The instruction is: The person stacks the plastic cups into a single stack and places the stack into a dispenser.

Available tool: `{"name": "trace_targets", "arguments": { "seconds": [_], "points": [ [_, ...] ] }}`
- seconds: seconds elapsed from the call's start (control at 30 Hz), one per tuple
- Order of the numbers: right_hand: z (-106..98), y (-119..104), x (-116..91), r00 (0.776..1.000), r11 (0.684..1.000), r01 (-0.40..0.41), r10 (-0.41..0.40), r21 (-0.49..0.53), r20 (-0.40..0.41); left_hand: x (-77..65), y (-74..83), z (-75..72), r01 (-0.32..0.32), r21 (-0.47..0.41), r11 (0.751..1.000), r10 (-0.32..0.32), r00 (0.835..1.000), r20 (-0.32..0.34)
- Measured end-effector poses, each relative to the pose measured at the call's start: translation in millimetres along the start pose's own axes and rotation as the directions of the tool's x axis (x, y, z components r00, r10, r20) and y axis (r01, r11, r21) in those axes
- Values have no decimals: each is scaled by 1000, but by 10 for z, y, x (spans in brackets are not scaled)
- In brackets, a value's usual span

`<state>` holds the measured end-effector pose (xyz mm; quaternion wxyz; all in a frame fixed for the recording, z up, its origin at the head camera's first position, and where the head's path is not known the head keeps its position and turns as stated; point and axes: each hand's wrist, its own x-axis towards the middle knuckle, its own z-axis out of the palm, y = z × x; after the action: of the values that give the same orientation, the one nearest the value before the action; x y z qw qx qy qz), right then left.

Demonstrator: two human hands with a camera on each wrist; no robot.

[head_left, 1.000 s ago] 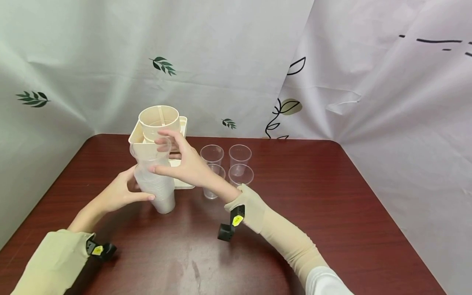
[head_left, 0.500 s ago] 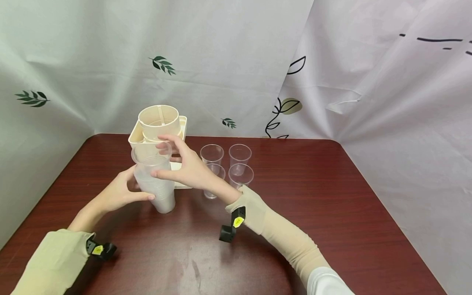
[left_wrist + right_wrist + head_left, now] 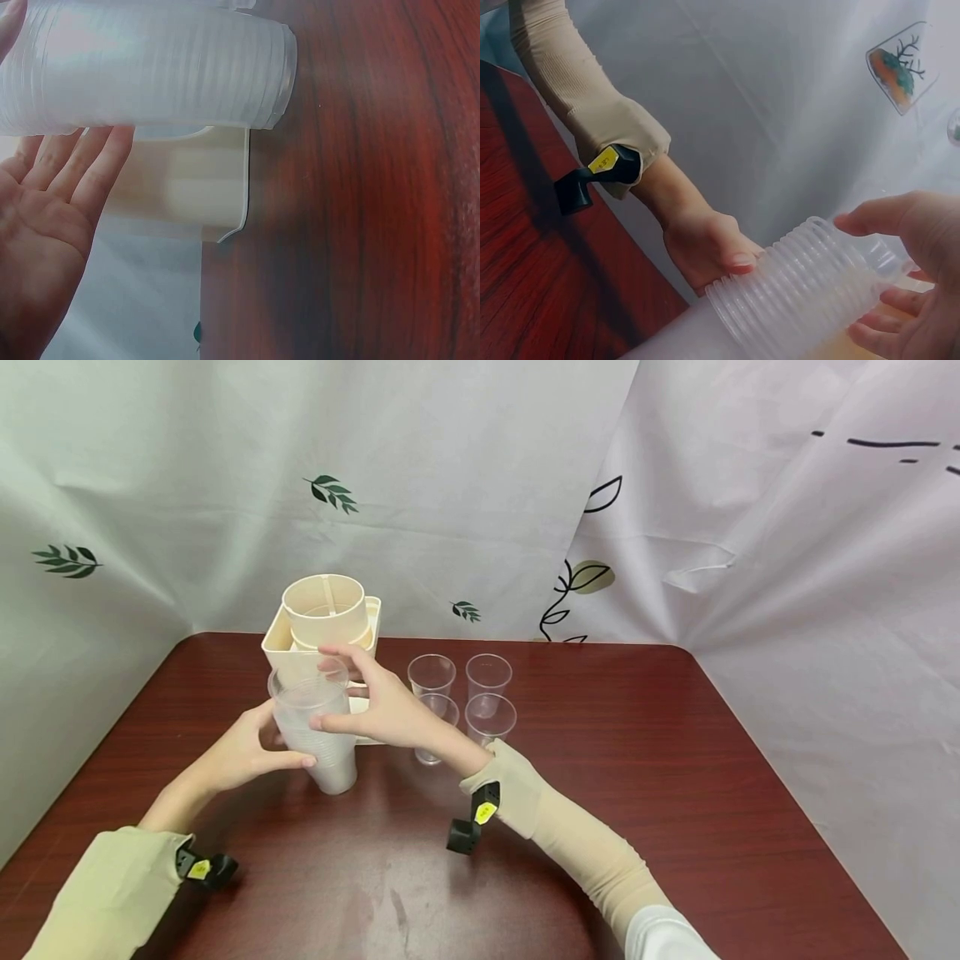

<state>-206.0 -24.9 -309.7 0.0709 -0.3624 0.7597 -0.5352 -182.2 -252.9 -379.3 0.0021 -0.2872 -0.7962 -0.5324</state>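
A tall stack of clear plastic cups (image 3: 333,768) stands slightly tilted at the left of the table. My left hand (image 3: 236,756) grips it around the middle, thumb on the near side. In the left wrist view, the left fingers (image 3: 101,165) lie against the stack's far side. My right hand (image 3: 386,706) holds the top plastic cup (image 3: 294,693) near its rim, thumb toward me and fingers behind. In the right wrist view, that cup (image 3: 885,255) sits mostly inside the stack, between thumb and fingers.
Behind the stack stands a cream plastic holder (image 3: 322,625) with a round open top and square tray. Its pale base (image 3: 363,714) shows beside the right hand. Several clear cups stand to the right, including one front cup (image 3: 491,717). A white curtain (image 3: 480,527) hangs behind the table.
My right hand has moved down a little, and the top cup has sunk with it into the stack. The left hand stays in place around the stack.
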Motion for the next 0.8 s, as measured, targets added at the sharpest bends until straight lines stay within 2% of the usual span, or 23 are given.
{"name": "trace_targets", "arguments": {
  "seconds": [0.4,0.8],
  "points": [
    [8,13,-5,1000,999,1,-1,-41,19,-4,11,1,19,21,1000,-20,1000,12],
    [8,26,-32,999,997,13,-9,-71,53,-3,-4,-7,-8,19,1000,8,1000,3]
  ]
}}
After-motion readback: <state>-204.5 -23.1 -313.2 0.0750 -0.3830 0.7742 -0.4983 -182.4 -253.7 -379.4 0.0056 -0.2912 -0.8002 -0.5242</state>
